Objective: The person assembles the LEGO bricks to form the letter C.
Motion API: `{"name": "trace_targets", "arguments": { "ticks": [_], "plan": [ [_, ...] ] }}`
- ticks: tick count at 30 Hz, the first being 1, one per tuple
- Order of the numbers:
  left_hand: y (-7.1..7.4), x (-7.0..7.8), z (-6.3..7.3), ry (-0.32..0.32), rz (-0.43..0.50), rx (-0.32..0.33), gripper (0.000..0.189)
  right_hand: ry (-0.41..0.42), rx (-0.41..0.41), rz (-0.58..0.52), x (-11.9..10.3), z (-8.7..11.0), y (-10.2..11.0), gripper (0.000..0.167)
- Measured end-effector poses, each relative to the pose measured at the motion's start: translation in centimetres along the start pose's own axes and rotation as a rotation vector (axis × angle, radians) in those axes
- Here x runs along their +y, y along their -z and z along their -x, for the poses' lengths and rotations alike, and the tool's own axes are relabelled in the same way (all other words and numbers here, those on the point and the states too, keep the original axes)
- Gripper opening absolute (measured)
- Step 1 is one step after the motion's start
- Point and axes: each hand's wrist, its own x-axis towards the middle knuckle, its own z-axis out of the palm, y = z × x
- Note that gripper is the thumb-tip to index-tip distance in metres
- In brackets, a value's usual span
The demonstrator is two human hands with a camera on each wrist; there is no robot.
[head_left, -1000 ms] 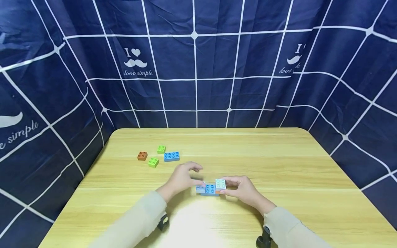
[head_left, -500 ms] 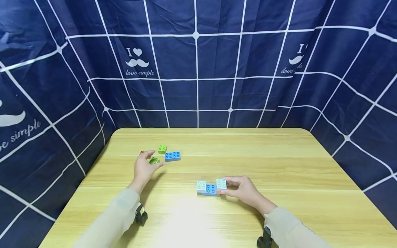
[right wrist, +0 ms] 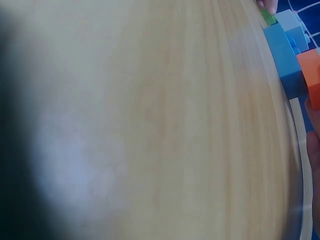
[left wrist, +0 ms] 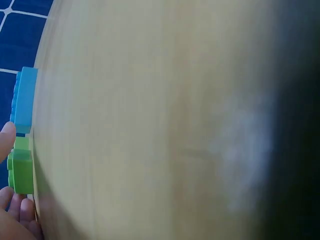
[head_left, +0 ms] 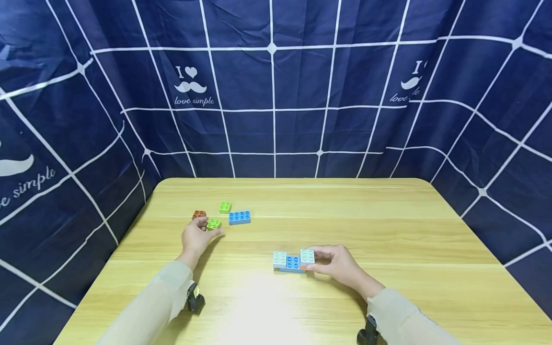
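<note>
My left hand [head_left: 196, 240] reaches round a small green toy brick [head_left: 213, 224] at the table's left, its thumb and fingers on opposite sides. In the left wrist view the fingertips [left wrist: 23, 209] meet the green brick's near end; the thumb shows a slight gap. My right hand [head_left: 338, 266] pinches the orange brick [right wrist: 311, 75] at the right end of a built piece, with a pale brick [head_left: 307, 256] on top. That piece has a blue base brick [head_left: 293, 263] and another pale brick [head_left: 280, 259] on its left end.
A brown brick [head_left: 199, 214] lies just behind my left fingers. Beyond the green brick are a second green brick [head_left: 225, 207] and a long blue brick [head_left: 239, 217]. Dark blue curtain [head_left: 297, 129] with white lines borders the wooden table [head_left: 366, 211].
My left hand left the built piece, went far left, then lowered round the near green brick. The right hand stays in place, holding the built piece.
</note>
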Motion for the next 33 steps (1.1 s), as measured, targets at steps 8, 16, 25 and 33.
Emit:
{"name": "trace_targets", "arguments": {
  "ticks": [8,16,25,33],
  "plan": [
    [-0.6,0.2,0.2,0.031,-0.045,0.021,0.062,-0.001,0.010,0.028,0.2,0.0,0.0,0.045],
    [-0.7,0.6,0.4,0.034,-0.068,0.022,0.045,0.003,0.000,-0.024,0.2,0.0,-0.1,0.043],
    [-2.1,2.7,1.9,-0.136,0.046,0.011,0.043,-0.003,0.005,-0.005,0.1,0.0,0.0,0.045],
    [-4.1,5.5,4.1,-0.267,0.168,-0.081,0.040,0.020,0.008,0.021,0.2,0.0,0.1,0.046]
  ]
}}
